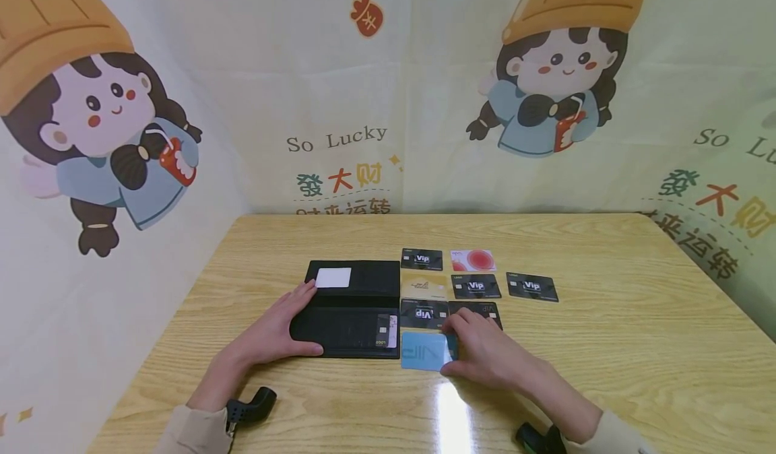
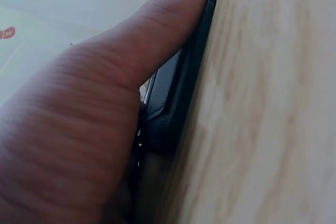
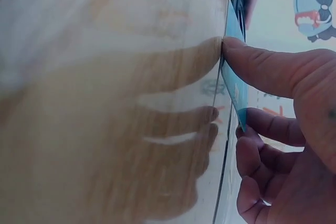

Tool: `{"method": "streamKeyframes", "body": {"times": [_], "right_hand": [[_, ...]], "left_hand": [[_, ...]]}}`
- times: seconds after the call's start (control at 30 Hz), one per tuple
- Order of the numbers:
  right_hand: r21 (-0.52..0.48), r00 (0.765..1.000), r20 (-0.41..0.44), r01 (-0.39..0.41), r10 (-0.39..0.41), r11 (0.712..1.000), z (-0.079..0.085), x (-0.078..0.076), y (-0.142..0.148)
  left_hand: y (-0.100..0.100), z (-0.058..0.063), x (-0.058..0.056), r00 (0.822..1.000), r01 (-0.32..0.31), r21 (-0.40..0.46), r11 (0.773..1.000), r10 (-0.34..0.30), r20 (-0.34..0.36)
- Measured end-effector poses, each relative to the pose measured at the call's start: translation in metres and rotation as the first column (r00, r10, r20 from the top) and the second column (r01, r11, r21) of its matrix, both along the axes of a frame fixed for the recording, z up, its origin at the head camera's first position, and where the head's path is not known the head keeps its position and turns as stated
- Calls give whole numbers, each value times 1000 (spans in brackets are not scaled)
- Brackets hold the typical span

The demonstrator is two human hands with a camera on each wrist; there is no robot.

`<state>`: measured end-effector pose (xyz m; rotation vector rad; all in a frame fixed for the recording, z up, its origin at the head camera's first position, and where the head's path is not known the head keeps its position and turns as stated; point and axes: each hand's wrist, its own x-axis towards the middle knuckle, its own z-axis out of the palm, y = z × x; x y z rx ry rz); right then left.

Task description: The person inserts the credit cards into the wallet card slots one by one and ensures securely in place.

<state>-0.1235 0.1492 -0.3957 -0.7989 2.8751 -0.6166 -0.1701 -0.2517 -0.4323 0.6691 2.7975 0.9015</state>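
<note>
Blue card lies flat on the desk, long side left-to-right, pinched at its right end by the right hand (thumb and fingers), just right of the black wallet that the flat left hand steadies.

A: What stands in the room?

B: A light wooden surface with pale grain and rounded far corners. A bright streak of light glares on its glossy near edge.

A: And behind it?

B: A cream fabric backdrop wraps round three sides, meeting in a fold near the middle. It is printed with cartoon girls in orange hats, each holding a red drink.

A: Any writing?

B: "So Lucky" in grey letters, with green and orange Chinese characters beneath, repeated at the right.
</note>
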Motion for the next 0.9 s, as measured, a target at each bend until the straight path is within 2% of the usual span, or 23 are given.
{"method": "streamKeyframes", "body": {"times": [0.13,0.37,0.67,0.9], "right_hand": [[9,1000,-16,-10,11,1000,-1,1,0],[35,996,87,20,-23,999,1,3,-3],[-40,981,187,58,-49,998,3,7,-4],[-82,986,166,17,-3,996,3,8,1]], "left_hand": [[-1,-1,0,1000,1,0,1000,-1,-3],[-1,-1,0,1000,5,0,1000,-5,-10],[-1,-1,1,1000,11,7,1000,-11,-12],[-1,0,1,1000,9,7,1000,-9,-9]]}}
